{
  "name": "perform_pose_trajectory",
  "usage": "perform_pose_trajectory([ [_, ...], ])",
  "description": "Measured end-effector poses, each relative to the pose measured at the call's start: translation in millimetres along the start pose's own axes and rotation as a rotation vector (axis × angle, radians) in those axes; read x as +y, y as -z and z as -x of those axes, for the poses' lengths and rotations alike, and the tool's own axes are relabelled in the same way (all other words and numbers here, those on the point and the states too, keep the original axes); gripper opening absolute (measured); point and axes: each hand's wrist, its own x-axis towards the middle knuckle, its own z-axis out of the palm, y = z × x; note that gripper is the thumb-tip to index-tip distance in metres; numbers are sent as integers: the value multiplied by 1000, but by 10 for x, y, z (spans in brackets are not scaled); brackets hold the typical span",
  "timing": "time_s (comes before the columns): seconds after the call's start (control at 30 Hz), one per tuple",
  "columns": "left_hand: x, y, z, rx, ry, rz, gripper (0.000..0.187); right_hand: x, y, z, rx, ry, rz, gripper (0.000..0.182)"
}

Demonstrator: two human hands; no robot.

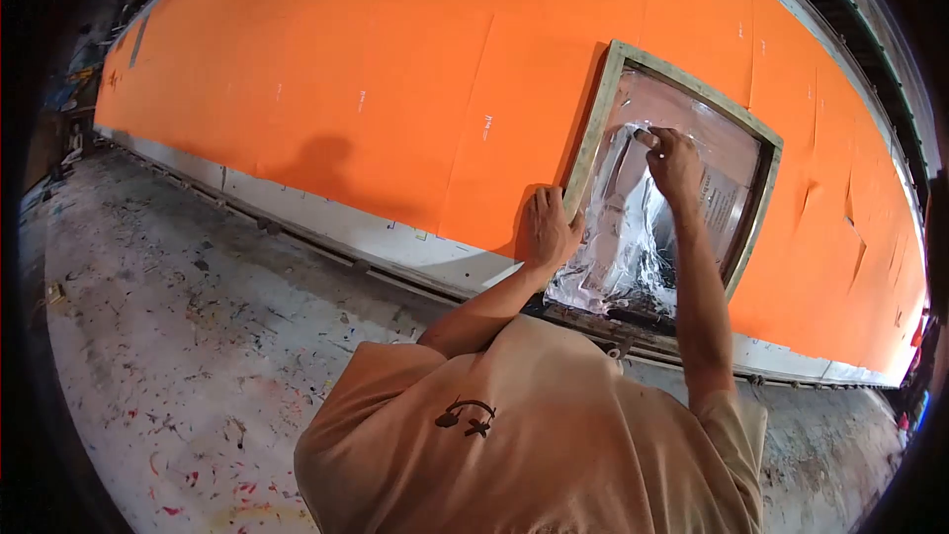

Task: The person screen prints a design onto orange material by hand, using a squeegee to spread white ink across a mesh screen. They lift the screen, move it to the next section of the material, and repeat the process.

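A framed screen (692,86) lies on orange sheeting over a long table, with white paste smeared across its mesh. My left hand (550,228) rests on the frame's left side, its fingers lying over the edge. Inside the frame, my right hand (674,160) is closed round a small dark-tipped tool (647,138) near the upper part of the mesh. White paste (633,227) runs thickly from there down to the frame's lower edge. What the tool is exactly cannot be made out.
Orange sheeting (395,59) with small white marks covers the long table, whose pale edge (326,218) has a rail along it. Some creases or tears show at the right. The paint-spotted floor (198,356) lies at the left and below.
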Motion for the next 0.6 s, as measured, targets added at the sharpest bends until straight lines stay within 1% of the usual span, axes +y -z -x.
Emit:
perform_pose_trajectory([
  [0.03, -25, -3, -10, -47, 37, -9, 53, -121, -140, 148, -10, -119, 44, 26],
  [0.07, -15, 10, -44, -50, 26, 11, 53, -230, -272, 422, -13, -238, 94, 27],
  [0.13, 2, 7, -21, -34, 66, 21, 53, -456, -241, 919, -32, -86, 81, 34],
  [0.2, 30, 32, -20, -24, 47, 28, 51, -640, -97, 1234, -61, -49, -3, 36],
  [0.23, 41, 23, -20, -1, 46, 22, 51, -653, 6, 1282, -101, 4, 15, 26],
  [0.27, 52, 25, -12, 23, 44, 14, 50, -587, 133, 1252, -95, -9, 29, 26],
  [0.3, 51, 109, -34, -80, 45, -42, 52, -536, 302, 1026, -347, -79, 35, 24],
  [0.33, 46, 128, -45, -86, 28, -36, 52, -427, 395, 820, -595, -149, 34, 23],
  [0.37, 48, 124, -61, -92, 45, -11, 54, -261, 381, 629, -597, -182, -95, 25],
  [0.4, 50, 107, -67, -96, 60, 13, 56, -112, 369, 427, -593, -210, -226, 27],
  [0.47, 69, 97, -73, -70, 51, -17, 57, -117, 351, 122, -418, -184, 9, 29],
  [0.53, 176, 216, -73, -182, 164, 135, 57, -168, 35, 325, -13, -103, -25, 25],
  [0.57, 183, 227, -101, -205, 201, 146, 56, -266, -80, 563, 8, -140, 62, 27],
  [0.6, 230, 259, -118, -193, 185, 139, 56, -366, -152, 862, 47, -34, 136, 30],
])
